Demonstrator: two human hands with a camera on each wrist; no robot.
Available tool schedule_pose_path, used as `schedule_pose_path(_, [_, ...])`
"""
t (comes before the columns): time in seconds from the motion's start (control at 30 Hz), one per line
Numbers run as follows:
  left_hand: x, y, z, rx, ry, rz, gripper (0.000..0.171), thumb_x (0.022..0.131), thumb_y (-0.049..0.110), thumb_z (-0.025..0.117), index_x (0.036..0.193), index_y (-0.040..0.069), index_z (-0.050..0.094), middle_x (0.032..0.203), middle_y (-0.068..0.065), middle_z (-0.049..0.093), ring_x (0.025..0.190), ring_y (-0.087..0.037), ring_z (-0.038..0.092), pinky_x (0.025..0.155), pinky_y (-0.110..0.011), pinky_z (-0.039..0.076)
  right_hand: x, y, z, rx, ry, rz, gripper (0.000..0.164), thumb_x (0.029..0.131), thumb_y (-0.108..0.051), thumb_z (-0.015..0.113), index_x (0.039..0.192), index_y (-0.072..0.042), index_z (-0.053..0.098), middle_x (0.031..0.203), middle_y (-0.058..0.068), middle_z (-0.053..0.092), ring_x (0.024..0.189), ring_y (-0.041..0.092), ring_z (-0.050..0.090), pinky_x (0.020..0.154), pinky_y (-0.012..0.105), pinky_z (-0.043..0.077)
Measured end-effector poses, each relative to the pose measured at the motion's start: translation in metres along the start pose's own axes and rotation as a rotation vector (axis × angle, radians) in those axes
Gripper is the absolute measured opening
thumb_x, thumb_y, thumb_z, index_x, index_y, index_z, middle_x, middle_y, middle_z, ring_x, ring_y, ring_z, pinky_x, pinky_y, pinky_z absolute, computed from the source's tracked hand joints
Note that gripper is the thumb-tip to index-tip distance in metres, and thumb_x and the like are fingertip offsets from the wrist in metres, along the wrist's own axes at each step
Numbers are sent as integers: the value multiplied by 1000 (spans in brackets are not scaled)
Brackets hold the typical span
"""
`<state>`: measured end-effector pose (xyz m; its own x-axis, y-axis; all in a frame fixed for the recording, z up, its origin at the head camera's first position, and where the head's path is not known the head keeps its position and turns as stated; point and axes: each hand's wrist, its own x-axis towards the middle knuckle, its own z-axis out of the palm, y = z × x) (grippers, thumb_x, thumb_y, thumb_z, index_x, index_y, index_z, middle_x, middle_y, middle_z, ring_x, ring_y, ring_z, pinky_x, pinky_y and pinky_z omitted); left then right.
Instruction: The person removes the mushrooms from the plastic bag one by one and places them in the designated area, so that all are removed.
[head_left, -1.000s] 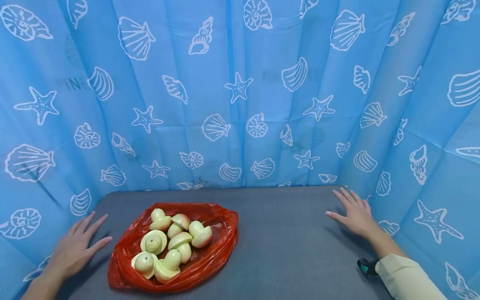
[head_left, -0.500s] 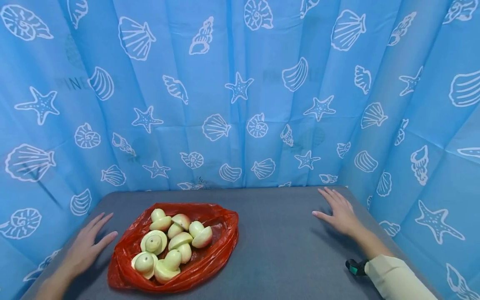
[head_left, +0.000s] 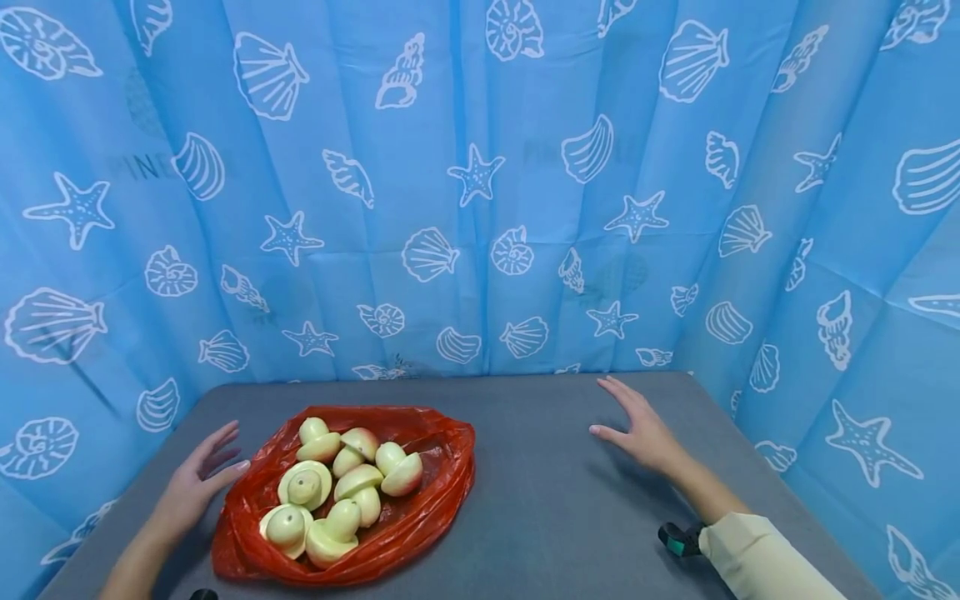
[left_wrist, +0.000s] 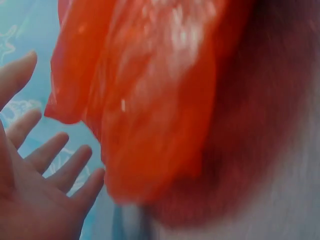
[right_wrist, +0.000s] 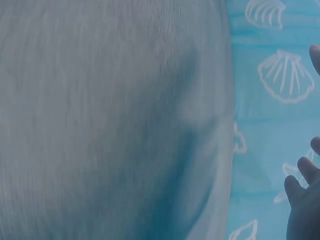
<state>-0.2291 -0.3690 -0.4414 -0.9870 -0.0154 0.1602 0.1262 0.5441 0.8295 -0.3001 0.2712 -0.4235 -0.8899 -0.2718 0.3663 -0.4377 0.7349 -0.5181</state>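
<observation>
A red plastic bag (head_left: 450, 487) lies on the left part of the table, its mouth spread wide. Inside it are several mushroom-shaped pieces (head_left: 335, 535), pale yellow-green with some pinkish caps. My left hand (head_left: 187, 492) is at the bag's left side, fingers extended and the thumb tip close to the red edge. In the left wrist view the bag (left_wrist: 150, 125) looms large beside that hand (left_wrist: 45, 200), whose fingers are spread. My right hand (head_left: 641, 429) hovers over the right part of the table, fingers straight, holding nothing. Only some fingertips and part of the hand (right_wrist: 305, 210) show in the right wrist view.
A grey cloth-covered table (head_left: 540, 492) spans the front. Blue curtains (head_left: 517, 292) with white shells and starfish stand behind it and at both sides. A dark strap with a green part (head_left: 681, 542) sits by the right sleeve (head_left: 757, 554).
Both hands have moved inward: the left hand rightward to the bag's edge, the right hand leftward over the table. The bag and its mushroom-shaped pieces stay in place.
</observation>
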Motion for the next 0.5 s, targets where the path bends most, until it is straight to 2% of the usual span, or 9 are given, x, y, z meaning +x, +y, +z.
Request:
schedule_pose_path(0.03, [0, 1, 1, -14, -3, -5, 71, 99, 31, 55, 154, 2, 19, 149, -31, 28, 126, -36, 45, 95, -56, 45, 0, -3, 2, 12, 1, -4, 75, 88, -34, 73, 149, -9, 37, 153, 22, 29, 138, 47, 24, 99, 73, 25])
schedule_pose_path(0.1, [-1, 2, 2, -66, -7, -16, 67, 100, 31, 54, 153, 4, 23, 148, -25, 34, 119, -15, 52, 92, -41, 50, 1, -7, 6, 37, 3, -14, 74, 87, -33, 73, 148, -10, 38, 153, 21, 30, 138, 46, 25, 99, 73, 26])
schedule_pose_path(0.17, [0, 2, 3, -147, -23, -26, 61, 101, 30, 52, 152, 8, 28, 144, -13, 42, 110, 2, 50, 87, -26, 50, 2, -11, 10, 52, 1, -22, 73, 87, -34, 74, 148, -11, 39, 153, 19, 31, 138, 45, 26, 99, 73, 27])
schedule_pose_path(0.2, [0, 2, 3, -205, -36, -32, 58, 102, 29, 52, 152, 9, 29, 141, -6, 44, 107, 8, 49, 86, -25, 50, 3, -13, 12, 63, -1, -29, 73, 87, -34, 74, 148, -12, 40, 153, 19, 32, 138, 45, 27, 99, 73, 27])
schedule_pose_path(0.27, [1, 2, 4, -324, -59, -40, 52, 102, 26, 51, 149, 11, 34, 132, 8, 49, 106, 9, 51, 84, -20, 50, 4, -17, 15, 80, -3, -40, 72, 87, -33, 74, 147, -13, 41, 153, 18, 33, 137, 44, 28, 99, 73, 28])
schedule_pose_path(0.33, [2, 0, 5, -409, -83, -55, 49, 102, 23, 50, 148, 11, 37, 124, 18, 51, 106, 8, 52, 84, -21, 50, 5, -21, 17, 92, -7, -52, 72, 86, -34, 74, 147, -14, 42, 153, 17, 33, 137, 43, 29, 98, 72, 29])
schedule_pose_path(0.5, [4, -5, 9, -511, -145, -109, 52, 103, 23, 48, 150, 8, 33, 121, 20, 53, 107, 3, 56, 86, -28, 52, 9, -31, 23, 118, -24, -77, 68, 86, -30, 74, 146, -16, 44, 153, 16, 35, 137, 42, 30, 98, 72, 30])
